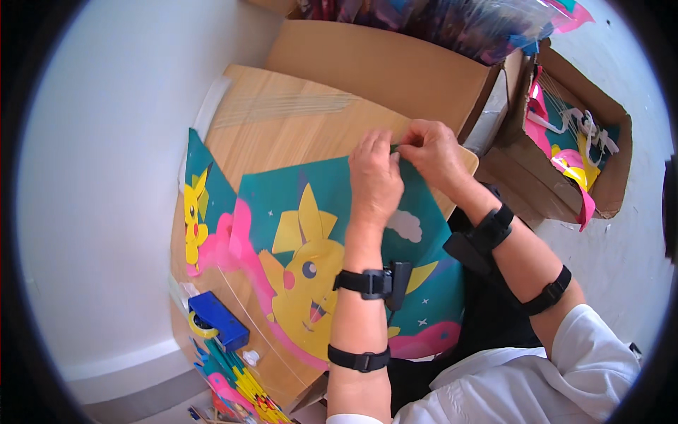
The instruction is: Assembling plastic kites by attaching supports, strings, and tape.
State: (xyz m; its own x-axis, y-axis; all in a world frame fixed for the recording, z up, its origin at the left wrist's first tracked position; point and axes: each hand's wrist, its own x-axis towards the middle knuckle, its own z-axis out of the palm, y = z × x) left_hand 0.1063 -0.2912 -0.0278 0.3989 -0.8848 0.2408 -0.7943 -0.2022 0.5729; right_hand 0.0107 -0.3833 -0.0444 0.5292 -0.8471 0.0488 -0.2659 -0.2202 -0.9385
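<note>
A teal paper bag (311, 240) printed with a yellow cartoon creature and pink swirls lies flat on a wooden board (282, 120). My left hand (374, 177) and my right hand (431, 152) meet at the bag's far top edge, fingers pinched on that edge. Both wrists wear black straps, with a small black device on the left one. A second bag of the same print (201, 198) lies partly under the first, at the left.
A blue tape dispenser (219, 321) sits at the board's near left, with more printed bags (247, 389) below it. A large cardboard box (381, 67) stands behind the board. Another open box (579, 155) with colourful bags is at the right.
</note>
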